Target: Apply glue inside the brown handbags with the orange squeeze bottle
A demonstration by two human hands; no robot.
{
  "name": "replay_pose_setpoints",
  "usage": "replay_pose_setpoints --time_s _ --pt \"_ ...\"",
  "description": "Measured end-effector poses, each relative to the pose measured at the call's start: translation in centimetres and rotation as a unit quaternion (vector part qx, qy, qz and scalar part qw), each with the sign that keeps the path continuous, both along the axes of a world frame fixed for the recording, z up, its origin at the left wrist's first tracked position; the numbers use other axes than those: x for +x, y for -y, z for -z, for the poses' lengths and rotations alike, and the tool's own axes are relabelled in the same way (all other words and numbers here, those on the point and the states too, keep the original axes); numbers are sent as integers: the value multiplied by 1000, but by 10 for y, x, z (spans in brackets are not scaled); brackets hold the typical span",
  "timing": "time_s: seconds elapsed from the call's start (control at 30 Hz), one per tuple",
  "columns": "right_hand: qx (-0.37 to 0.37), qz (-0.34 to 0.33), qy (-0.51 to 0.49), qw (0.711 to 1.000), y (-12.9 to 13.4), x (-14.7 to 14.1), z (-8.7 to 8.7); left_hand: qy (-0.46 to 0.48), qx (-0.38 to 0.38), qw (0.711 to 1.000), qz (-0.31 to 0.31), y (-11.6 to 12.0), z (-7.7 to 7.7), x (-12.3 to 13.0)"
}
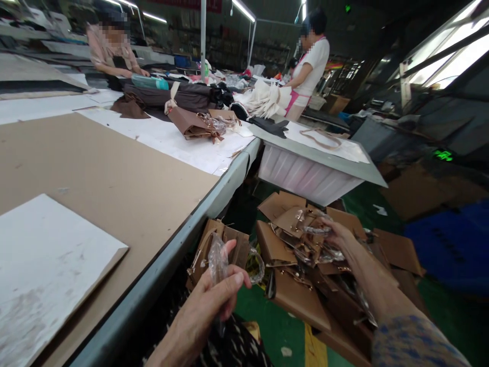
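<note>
My left hand [217, 290] is closed around a clear plastic-wrapped handle [218, 257], beside the table edge at the lower middle. A brown bag piece [237, 250] with metal fittings sits just behind that hand. To the right, my right hand [338, 237] reaches over a heap of brown bags [301, 295], its fingers closed on another plastic-wrapped handle [317, 229]. The bags lie folded and overlapping, with small metal parts and clear wrapping among them. Where the left-hand handle joins a bag cannot be made out.
A table [114, 158] with brown board and white sheets fills the left. A white bin [305, 171] under a grey board [324, 148] stands beyond the heap. Tied brown bags [191, 122] lie at the table's far corner. Two people work farther back.
</note>
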State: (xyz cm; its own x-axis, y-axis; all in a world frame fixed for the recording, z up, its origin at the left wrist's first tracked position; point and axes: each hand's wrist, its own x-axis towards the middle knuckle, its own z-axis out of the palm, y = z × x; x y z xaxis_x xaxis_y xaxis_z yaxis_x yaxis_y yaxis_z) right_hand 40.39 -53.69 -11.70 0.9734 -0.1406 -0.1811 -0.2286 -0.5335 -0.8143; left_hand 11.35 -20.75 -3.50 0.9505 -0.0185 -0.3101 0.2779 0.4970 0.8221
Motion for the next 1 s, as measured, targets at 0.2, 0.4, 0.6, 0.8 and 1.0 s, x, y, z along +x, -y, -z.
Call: replay_pose_setpoints --time_s 0.2,0.4,0.6,0.8,1.0 --pt "199 -15 17 980 -35 -30 -28 -9 5 1000 -20 7 0 1" --pt "291 -78 69 951 -76 -88 -43 -6 14 1000 -13 15 5 8" --pt "251 -174 64 950 -131 -156 -55 -56 22 998 -30 30 7 25" --pt "155 -304 52 938 -175 -252 -58 -70 -12 997 20 38 22 24" --pt "-95 -382 -29 919 -125 -192 -56 -120 -71 990 7 43 44 16"
